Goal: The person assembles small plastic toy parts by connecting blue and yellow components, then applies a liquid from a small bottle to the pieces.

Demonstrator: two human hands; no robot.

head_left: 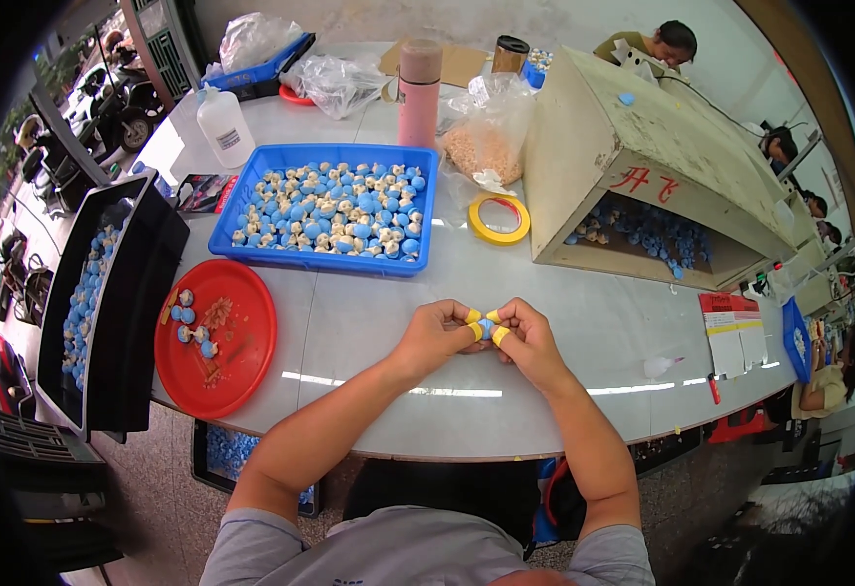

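Note:
Above the grey tabletop, my left hand and my right hand meet, both closed with fingertips pinching a small blue piece. Yellow tape wraps the thumbs and forefingers. Most of the piece is hidden by the fingers. To the left lies a round red tray with a few small blue-and-cream figure parts and orange-brown scraps. Beyond my left hand a blue tray is filled with many similar parts.
A black bin of parts stands left. Behind are a pink bottle, white jug, yellow tape roll and bag of beige bits. A box-like cabinet holds blue parts at right. Other people sit beyond.

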